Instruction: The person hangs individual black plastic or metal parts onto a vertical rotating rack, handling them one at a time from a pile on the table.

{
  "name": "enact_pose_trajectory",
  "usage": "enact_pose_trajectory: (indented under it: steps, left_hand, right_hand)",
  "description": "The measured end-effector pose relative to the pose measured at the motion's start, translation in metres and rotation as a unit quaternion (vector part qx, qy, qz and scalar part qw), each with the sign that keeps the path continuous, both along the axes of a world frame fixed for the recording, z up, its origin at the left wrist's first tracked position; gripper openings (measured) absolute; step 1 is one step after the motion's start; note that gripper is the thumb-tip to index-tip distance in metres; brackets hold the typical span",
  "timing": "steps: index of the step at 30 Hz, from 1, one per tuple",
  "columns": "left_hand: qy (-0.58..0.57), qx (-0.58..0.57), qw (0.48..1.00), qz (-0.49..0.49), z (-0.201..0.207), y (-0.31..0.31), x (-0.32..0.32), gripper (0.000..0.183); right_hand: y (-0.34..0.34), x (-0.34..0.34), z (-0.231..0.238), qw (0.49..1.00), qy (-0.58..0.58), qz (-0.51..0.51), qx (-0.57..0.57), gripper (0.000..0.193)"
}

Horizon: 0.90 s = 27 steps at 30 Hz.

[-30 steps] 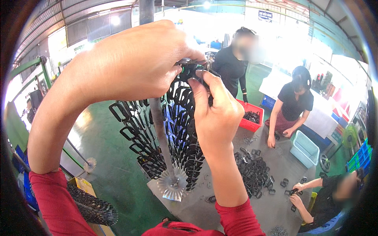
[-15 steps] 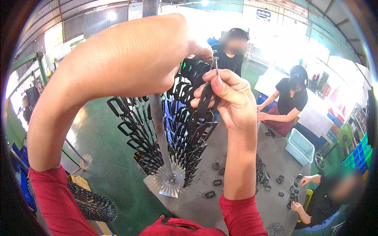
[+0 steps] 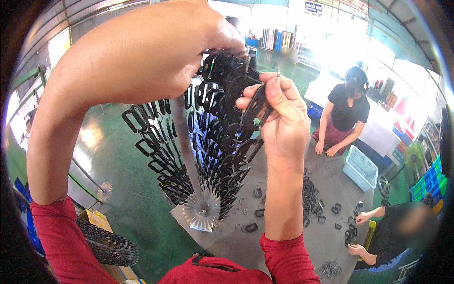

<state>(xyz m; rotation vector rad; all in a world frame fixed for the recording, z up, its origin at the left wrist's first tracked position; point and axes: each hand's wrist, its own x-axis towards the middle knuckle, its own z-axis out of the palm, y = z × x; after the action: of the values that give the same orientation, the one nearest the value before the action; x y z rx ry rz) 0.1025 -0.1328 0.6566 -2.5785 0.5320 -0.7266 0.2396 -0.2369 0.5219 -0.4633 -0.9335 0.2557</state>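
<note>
In the right grip (image 3: 286, 116) hangs a black slotted piece (image 3: 255, 105).

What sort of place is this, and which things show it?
Most likely a factory workshop: many black open frames cluster around a metal pole, small black pieces lie heaped on a grey table, and a seated co-worker handles some.
</note>
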Motion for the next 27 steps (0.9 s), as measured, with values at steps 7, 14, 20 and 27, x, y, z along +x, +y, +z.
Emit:
enact_pose_trajectory:
  steps: [7,14,20,27]
  left_hand:
    - [0.036,-0.078,0.996,0.032,0.0,0.018,0.006,0.043]
    - [0.039,-0.095,0.993,0.055,0.003,0.026,-0.012,0.043]
    - [0.047,-0.119,0.991,0.049,0.002,0.023,-0.015,0.045]
    - [0.068,-0.045,0.99,0.118,0.006,0.012,-0.012,0.044]
  right_hand:
    - [-0.058,0.063,-0.025,0.979,0.004,-0.168,-0.115,0.021]
    - [-0.162,0.21,-0.127,0.792,0.11,-0.443,-0.405,0.021]
    - [-0.204,0.265,-0.264,0.532,-0.017,-0.574,-0.623,0.041]
    - [-0.058,0.097,-0.099,0.779,-0.166,-0.521,-0.309,0.032]
